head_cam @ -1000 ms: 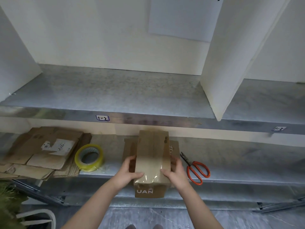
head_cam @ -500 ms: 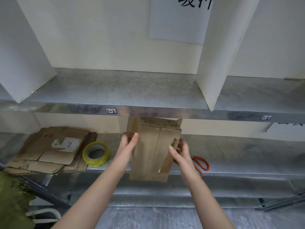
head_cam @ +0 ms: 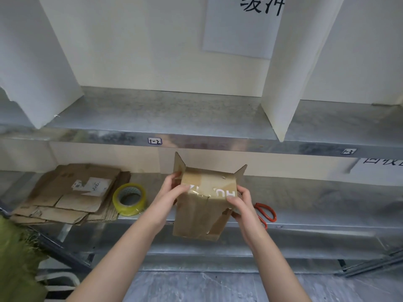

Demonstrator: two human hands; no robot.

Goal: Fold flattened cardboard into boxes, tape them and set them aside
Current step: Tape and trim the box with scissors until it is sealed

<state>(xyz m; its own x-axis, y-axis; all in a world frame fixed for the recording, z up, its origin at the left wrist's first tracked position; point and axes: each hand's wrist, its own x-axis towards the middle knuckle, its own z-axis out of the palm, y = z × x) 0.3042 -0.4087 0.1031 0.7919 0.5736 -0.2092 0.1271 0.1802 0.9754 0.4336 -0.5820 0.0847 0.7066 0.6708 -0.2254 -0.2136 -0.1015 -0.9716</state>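
Two hands, left hand (head_cam: 172,192) and right hand (head_cam: 242,203), gripped the cardboard box (head_cam: 202,205) by its sides at the frame centre, above the shelf (head_cam: 305,199). Its far flaps stood open; best was to hold it square before folding them.

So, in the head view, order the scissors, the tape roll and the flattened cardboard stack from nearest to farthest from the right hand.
1. Scissors: on the lower shelf, right beside the right hand, partly hidden by it.
2. Tape roll: on the same shelf, beyond the held box and the left hand.
3. Flattened cardboard stack: farthest left.
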